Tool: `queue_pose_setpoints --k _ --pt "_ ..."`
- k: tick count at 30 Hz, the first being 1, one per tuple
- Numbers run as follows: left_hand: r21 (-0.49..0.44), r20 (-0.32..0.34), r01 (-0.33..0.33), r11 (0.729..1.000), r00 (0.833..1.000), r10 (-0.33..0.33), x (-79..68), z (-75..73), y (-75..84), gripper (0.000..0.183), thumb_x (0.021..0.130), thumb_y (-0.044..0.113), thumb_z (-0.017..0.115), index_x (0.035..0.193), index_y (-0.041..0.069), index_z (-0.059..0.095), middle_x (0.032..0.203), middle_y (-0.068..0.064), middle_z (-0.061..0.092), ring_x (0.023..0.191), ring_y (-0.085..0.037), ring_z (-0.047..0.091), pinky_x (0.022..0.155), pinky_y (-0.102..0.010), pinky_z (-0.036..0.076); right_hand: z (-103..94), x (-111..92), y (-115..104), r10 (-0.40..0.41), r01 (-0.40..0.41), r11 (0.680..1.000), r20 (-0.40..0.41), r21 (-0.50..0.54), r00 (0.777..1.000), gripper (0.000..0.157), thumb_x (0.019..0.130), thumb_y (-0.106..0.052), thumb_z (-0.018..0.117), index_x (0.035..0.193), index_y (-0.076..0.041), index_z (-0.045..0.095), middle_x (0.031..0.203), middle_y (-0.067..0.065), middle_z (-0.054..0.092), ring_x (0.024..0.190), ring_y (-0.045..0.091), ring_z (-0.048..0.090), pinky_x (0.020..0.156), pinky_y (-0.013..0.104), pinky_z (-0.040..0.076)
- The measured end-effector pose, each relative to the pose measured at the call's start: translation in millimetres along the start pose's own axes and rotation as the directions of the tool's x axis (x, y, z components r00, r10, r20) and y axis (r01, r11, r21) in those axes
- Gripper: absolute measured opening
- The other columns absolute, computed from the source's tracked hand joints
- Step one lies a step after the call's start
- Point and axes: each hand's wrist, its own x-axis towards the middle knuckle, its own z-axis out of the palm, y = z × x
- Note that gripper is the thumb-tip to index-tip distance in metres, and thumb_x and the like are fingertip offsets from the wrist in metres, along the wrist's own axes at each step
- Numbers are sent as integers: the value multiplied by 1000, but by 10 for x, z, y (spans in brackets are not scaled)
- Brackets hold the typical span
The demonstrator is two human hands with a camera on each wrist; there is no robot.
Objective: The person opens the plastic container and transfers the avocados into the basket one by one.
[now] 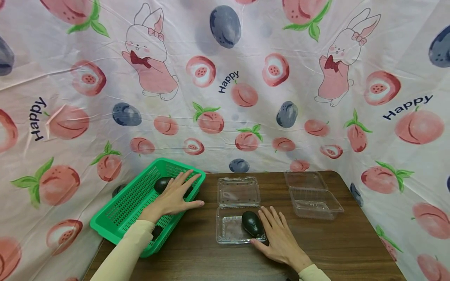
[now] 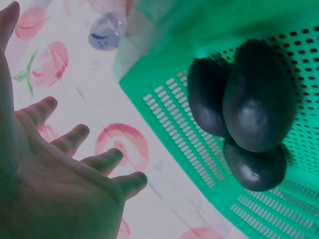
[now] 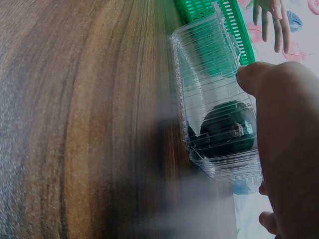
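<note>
My left hand (image 1: 172, 198), fingers spread, hovers over the green basket (image 1: 109, 230). Dark avocados (image 1: 161, 185) lie inside it; in the left wrist view three of them (image 2: 259, 99) cluster together, and the hand (image 2: 60, 179) holds nothing. A clear plastic clamshell box (image 1: 225, 238) stands on the table with its lid folded back. One dark green avocado (image 1: 251, 223) lies in the right part of its base. Beside that avocado, my right hand (image 1: 281, 240) has its fingers extended at the box's right side; whether they touch the box I cannot tell.
A second clear clamshell box (image 1: 313, 203) stands with its lid raised at the back right of the brown wooden table (image 1: 197, 257). A fruit-and-rabbit printed cloth (image 1: 218, 136) hangs behind and along the sides.
</note>
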Motion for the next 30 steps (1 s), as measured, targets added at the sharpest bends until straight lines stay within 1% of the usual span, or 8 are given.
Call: queue_pose_setpoints --k 7,14,19,23,26,30 --pt "40 7 -52 998 999 51 53 47 183 101 98 66 81 179 25 36 187 -21 27 172 -60 21 133 -86 15 0 5 -1 0 0 1000 -4 -3 1000 97 101 -67 73 169 -2 49 178 19 48 167 50 42 133 74 33" --pt "84 32 -111 990 994 108 101 126 383 100 98 66 81 179 27 37 188 -17 28 172 -58 23 134 -85 19 -1 2 0 -1 1 1000 -2 -1 1000 98 101 -67 73 169 -2 49 178 19 47 167 50 41 133 74 33" --pt "97 64 -157 983 986 151 137 202 518 102 97 68 80 180 31 33 190 -13 24 175 -55 20 134 -84 20 9 7 3 2 -2 1000 2 3 1000 97 101 -67 73 170 -2 49 178 19 47 167 50 41 133 75 33" --pt "96 83 -199 975 978 192 171 273 615 102 97 70 80 179 29 35 189 -14 25 175 -53 20 133 -84 22 11 8 3 6 -6 1000 5 10 1000 97 101 -67 73 170 -3 48 179 19 46 167 51 40 133 76 33" --pt "86 92 -227 970 971 219 196 339 676 101 97 68 81 178 28 38 188 -16 28 174 -54 23 133 -84 23 9 6 1 8 -8 1000 12 16 1000 98 102 -67 72 170 -2 47 179 20 46 167 51 40 132 76 33" --pt "87 119 -247 965 964 236 221 432 757 101 96 68 82 179 28 37 188 -15 28 174 -53 24 134 -82 25 6 10 -2 11 -11 1000 20 23 1000 97 102 -67 71 171 -2 47 179 20 45 168 51 39 132 77 33"
